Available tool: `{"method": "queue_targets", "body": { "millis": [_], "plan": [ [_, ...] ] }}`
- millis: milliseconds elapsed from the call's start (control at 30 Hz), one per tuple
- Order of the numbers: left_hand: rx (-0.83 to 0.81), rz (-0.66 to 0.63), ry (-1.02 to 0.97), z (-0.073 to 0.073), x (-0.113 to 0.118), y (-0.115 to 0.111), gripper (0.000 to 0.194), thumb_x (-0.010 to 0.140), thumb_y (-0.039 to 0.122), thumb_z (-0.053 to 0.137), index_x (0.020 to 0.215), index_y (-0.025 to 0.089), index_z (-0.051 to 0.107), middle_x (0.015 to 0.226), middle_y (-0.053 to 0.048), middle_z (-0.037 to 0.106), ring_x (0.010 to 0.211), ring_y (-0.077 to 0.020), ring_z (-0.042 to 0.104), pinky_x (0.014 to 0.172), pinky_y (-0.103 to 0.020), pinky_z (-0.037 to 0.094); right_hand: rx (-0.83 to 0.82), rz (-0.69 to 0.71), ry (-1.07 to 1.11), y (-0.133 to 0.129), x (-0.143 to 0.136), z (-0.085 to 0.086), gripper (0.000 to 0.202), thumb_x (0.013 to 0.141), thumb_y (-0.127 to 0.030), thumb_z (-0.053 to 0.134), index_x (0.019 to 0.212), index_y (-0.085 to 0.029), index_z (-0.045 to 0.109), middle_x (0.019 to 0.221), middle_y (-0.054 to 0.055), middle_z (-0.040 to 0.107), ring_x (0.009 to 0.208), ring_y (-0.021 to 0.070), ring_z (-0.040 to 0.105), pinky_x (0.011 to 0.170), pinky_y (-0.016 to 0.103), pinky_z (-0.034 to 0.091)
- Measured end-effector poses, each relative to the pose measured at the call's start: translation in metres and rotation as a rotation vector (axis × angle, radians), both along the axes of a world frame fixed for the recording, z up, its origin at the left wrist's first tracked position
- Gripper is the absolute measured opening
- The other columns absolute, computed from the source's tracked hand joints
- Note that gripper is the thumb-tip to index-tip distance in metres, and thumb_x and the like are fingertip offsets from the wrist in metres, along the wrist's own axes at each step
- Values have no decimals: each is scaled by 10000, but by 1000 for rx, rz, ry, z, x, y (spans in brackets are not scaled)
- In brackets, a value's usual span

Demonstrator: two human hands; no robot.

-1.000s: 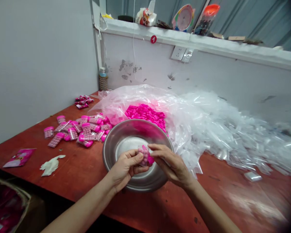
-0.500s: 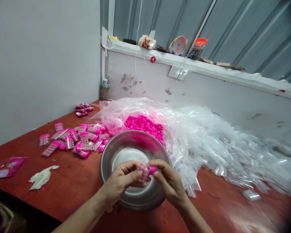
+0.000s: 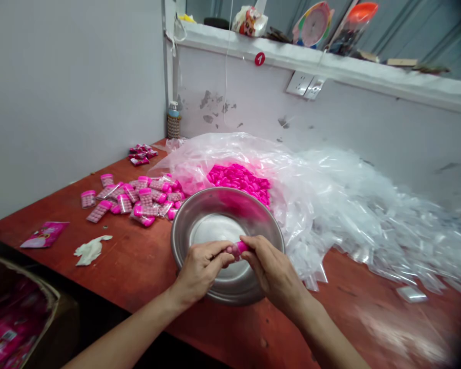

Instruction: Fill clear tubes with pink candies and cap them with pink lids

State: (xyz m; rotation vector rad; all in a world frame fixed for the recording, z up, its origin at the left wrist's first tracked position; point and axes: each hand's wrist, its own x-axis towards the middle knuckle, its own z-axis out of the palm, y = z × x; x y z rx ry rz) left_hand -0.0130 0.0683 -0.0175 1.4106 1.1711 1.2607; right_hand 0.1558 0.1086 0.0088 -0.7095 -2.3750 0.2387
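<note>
Over the metal bowl (image 3: pixel 217 228), my left hand (image 3: pixel 200 269) pinches a small clear container (image 3: pixel 232 250) of pale pink balls. The fingers of my right hand (image 3: pixel 274 271) grip the bright pink cap (image 3: pixel 242 247) at the container's right end. Fingers hide part of both, so I cannot tell if the cap is fully seated. Behind the bowl, loose bright pink caps (image 3: pixel 240 180) lie in a clear plastic bag (image 3: pixel 230 143). Left of the bowl is a heap of capped containers (image 3: pixel 146 197) with pink balls inside.
Empty-looking clear plastic pieces (image 3: pixel 353 205) spread across the right of the red table (image 3: pixel 138 277). On the left lie a pink packet (image 3: pixel 45 234), a crumpled white tissue (image 3: pixel 91 250) and small packets (image 3: pixel 141 154). A cardboard box (image 3: pixel 61 312) holding pink packets stands below the table edge.
The container has turned from showing its broad face to lying more sideways, with cap and container now in line between my hands. My view has tilted down, bringing the box into sight.
</note>
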Motion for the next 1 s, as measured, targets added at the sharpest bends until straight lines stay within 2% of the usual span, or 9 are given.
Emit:
{"method": "queue_targets", "body": {
  "millis": [167,267,333,433,500,567,733,867,1000],
  "plan": [
    [125,9,72,-2,1,-1,219,847,269,530,959,193,702,847,-58,691,770,-186,620,707,-243,449,103,17,-67,-5,5,-9,374,884,-109,441,1246,-184,384,950,112,599,871,207,576,734,342,502],
    [116,13,91,-3,2,-1,221,849,267,528,964,192,701,842,-63,686,778,-190,615,724,-258,447,63,27,-7,-2,4,-12,368,879,-116,452,1239,-191,426,941,105,614,872,202,588,742,339,507],
    [49,0,24,-2,3,1,222,845,274,529,953,183,701,809,-60,676,743,-181,603,702,-260,454,-75,31,86,0,4,-10,319,878,-152,469,1191,-211,494,939,87,626,861,187,603,750,322,512],
    [-143,-73,-278,1,3,7,268,825,310,549,1000,147,671,782,-69,653,715,-175,595,653,-258,482,-476,-13,271,1,9,-5,280,887,-267,481,1155,-239,555,1005,81,642,881,189,625,772,329,521],
    [-243,-93,-492,3,1,10,320,801,347,580,1020,125,651,815,-86,645,731,-181,601,640,-263,500,-770,15,429,-1,16,-5,354,879,-354,491,1216,-251,524,1082,95,630,928,218,628,799,376,523],
    [-272,-72,-570,4,-1,12,335,779,369,606,999,122,657,825,-91,643,725,-173,598,616,-246,498,-972,76,549,-4,24,-9,431,840,-388,552,1246,-251,505,1082,105,638,945,243,631,814,411,518],
    [-148,-68,-318,3,-3,6,256,793,303,592,977,160,697,775,-58,664,717,-165,584,618,-223,458,-1098,-15,716,-3,27,-13,255,796,-376,620,995,-222,659,819,63,694,702,171,657,707,316,532],
    [-52,-123,-178,2,1,1,221,797,241,579,966,183,708,822,-43,682,822,-204,599,746,-264,450,-1358,44,676,2,16,-1,300,759,-380,659,984,-182,668,958,90,678,837,184,649,788,327,516],
    [-11,-114,-118,0,2,0,200,805,222,563,924,171,716,806,-47,681,814,-209,601,740,-264,439,-1570,74,617,1,8,5,297,744,-335,680,985,-162,677,928,94,681,843,186,647,809,365,512]
  ]
}}
